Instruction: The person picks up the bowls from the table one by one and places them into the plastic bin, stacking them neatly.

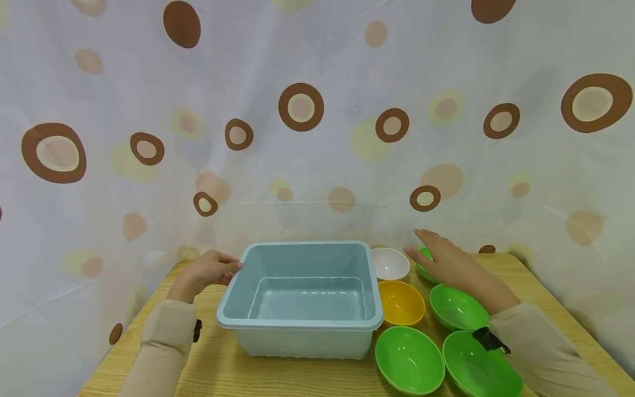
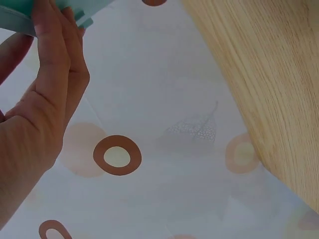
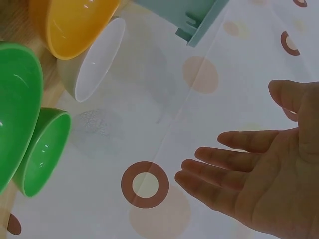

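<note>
A light blue plastic basin (image 1: 300, 342) stands upright on the table. My left hand (image 1: 210, 270) holds its left rim, thumb on one side and fingers on the other; in the left wrist view the left hand (image 2: 50, 79) meets the basin's edge (image 2: 15, 22). My right hand (image 1: 448, 264) hovers over the bowls on the right, touching nothing. Its fingers are extended and the palm shows in the right wrist view, the right hand (image 3: 259, 174) apart from every bowl. Nearest below it are a small green bowl (image 1: 424, 267) and a larger green bowl (image 1: 456, 309).
Right of the basin stand a white bowl (image 1: 391, 263), an orange-yellow bowl (image 1: 401, 303), and two green bowls, one in front (image 1: 409, 358) and one partly behind the right sleeve (image 1: 476, 364). The wooden table (image 1: 213, 369) backs onto a patterned curtain (image 1: 317, 176).
</note>
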A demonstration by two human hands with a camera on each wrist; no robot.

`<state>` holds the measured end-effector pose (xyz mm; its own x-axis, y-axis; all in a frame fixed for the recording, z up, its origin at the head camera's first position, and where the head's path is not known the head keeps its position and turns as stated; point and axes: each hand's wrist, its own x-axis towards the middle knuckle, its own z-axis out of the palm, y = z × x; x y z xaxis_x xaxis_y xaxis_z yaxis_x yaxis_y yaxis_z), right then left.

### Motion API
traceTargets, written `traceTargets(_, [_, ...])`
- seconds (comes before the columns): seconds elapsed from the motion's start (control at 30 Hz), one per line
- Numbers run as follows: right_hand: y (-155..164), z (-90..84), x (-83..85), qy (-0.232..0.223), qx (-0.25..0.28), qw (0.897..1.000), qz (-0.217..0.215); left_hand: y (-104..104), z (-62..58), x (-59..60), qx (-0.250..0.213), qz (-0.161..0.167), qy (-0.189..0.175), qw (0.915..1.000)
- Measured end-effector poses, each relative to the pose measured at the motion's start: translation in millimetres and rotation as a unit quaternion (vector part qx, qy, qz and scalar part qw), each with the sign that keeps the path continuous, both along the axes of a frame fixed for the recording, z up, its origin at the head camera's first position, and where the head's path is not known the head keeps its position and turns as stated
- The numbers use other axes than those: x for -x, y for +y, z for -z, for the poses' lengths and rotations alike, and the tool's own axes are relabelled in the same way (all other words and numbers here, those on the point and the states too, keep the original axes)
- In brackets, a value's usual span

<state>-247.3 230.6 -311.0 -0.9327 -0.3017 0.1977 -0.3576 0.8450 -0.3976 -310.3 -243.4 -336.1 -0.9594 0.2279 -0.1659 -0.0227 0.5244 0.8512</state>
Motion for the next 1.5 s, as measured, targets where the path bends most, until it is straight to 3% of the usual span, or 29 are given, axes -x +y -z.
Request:
traceTargets(0.47, [3.5, 7.6, -11.5, 0.003, 0.001, 1.0, -0.02, -4.0, 10.0, 3.6, -0.041, -0.008, -0.009, 0.9991])
traceTargets(0.7, [1.8, 14.0, -22.0, 0.021, -0.001, 0.999, -0.041, -3.5, 8.2, 1.4, -0.044, -0.023, -0.02, 0.9986])
traceTargets(0.9, [-5.6, 23.1, -34.4, 0.01, -0.009, 0.999, -0.046, -2.8, 9.2, 0.6, -0.058, -0.036, -0.026, 0.9973])
traceTargets(1.13, [-17.7, 34.6, -50.0, -0.026, -0.038, 0.997, -0.058, -2.8, 12.3, 1.2, -0.063, -0.055, -0.027, 0.9961])
traceTargets(1.5, [-34.1, 63.2, -76.1, -0.152, -0.076, 0.984, -0.052, -0.8, 13.9, -3.7, -0.072, -0.056, -0.016, 0.9957])
